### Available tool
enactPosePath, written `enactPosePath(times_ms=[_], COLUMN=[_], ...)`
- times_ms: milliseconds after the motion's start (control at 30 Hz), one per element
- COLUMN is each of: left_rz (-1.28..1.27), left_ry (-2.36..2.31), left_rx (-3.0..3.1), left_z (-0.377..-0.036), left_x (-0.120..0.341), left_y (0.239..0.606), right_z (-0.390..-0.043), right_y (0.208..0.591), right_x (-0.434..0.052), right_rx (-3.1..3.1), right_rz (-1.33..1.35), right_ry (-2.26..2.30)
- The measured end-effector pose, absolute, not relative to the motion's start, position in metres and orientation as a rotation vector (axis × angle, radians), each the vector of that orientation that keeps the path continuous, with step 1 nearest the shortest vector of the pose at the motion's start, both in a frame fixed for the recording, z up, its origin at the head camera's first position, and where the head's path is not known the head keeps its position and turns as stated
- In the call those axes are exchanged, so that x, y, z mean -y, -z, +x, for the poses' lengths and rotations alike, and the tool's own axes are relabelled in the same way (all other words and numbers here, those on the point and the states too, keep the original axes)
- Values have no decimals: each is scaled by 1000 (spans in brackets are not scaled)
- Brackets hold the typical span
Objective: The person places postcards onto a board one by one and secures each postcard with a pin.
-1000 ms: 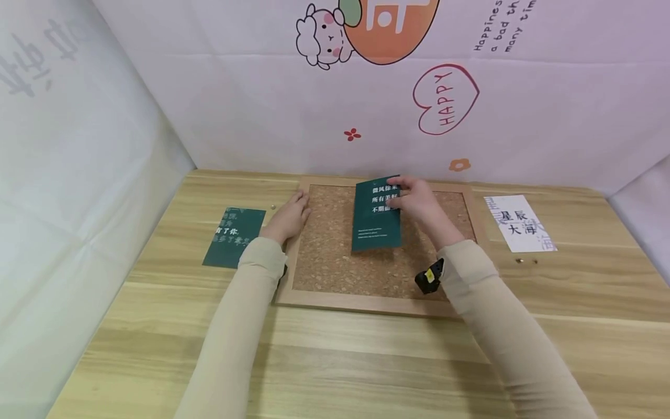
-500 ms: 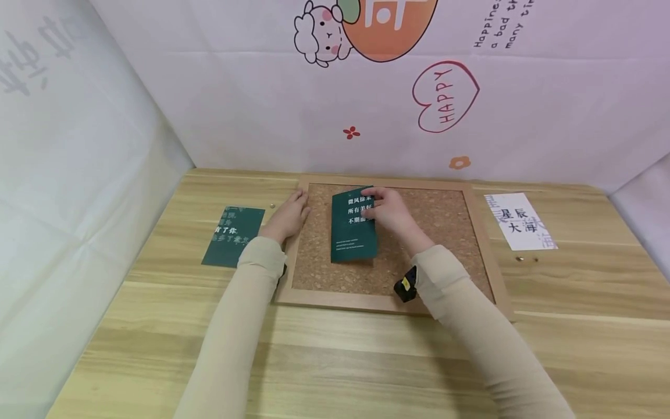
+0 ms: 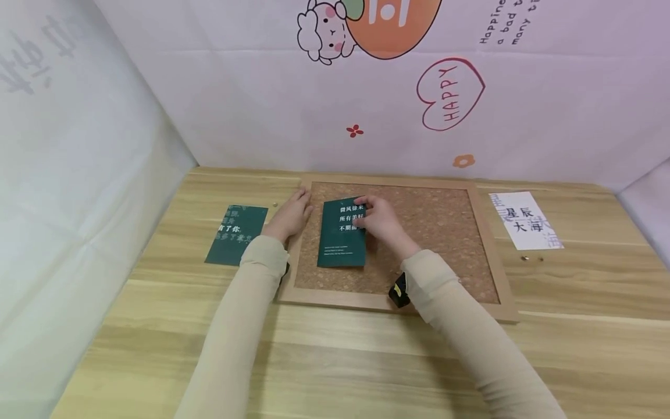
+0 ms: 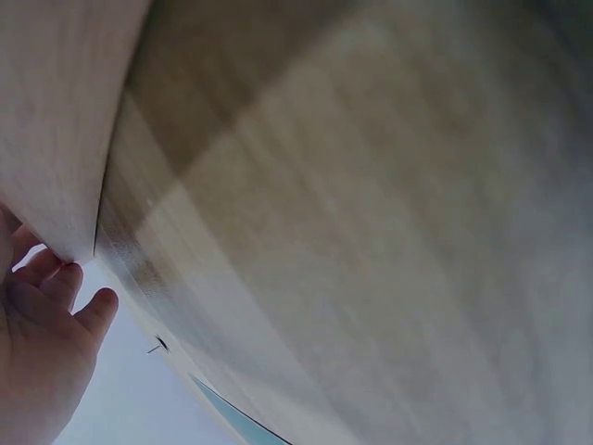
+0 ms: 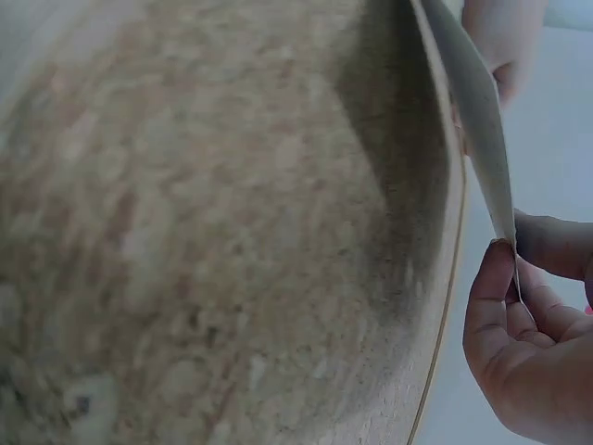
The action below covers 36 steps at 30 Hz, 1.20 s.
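Observation:
My right hand [image 3: 384, 224] pinches the upper right edge of a dark green printed card [image 3: 340, 250] over the left half of a wood-framed cork board [image 3: 439, 238]. In the right wrist view, thumb and fingers of the right hand [image 5: 537, 343] hold the card [image 5: 486, 130] by its edge; it stands tilted off the cork [image 5: 185, 213]. My left hand [image 3: 288, 218] rests on the board's left frame. Its fingertips touch the side of the wooden frame [image 4: 65, 120] in the left wrist view, where the left hand [image 4: 46, 343] holds nothing loose.
Another green card [image 3: 232, 233] lies left of the board, partly behind the left forearm. A small tack [image 3: 275, 204] lies near it. To the right are a white printed card [image 3: 528, 221] and two small tacks, one a silvery tack [image 3: 525, 258]. A white printed cloth [image 3: 262, 116] hangs behind.
My right hand has carried the green card leftward and a little nearer over the cork, lower toward its surface. My left hand has stayed on the frame.

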<state>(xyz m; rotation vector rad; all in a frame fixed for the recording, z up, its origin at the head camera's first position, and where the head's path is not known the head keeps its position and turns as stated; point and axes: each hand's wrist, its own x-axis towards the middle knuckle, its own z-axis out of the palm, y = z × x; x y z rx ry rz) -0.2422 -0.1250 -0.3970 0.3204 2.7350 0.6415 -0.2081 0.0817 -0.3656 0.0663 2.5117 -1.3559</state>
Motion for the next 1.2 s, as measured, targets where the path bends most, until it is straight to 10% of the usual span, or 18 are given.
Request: enactPosePath(times_ms=[1200], left_rz=[298], left_ry=[-611], left_rx=[-2775], left_z=[-248], left_x=[121], left_y=[403], right_z=[-207], right_y=[382], right_x=[-68], right_rx=[-2642], right_rz=[-183], right_ry=[933])
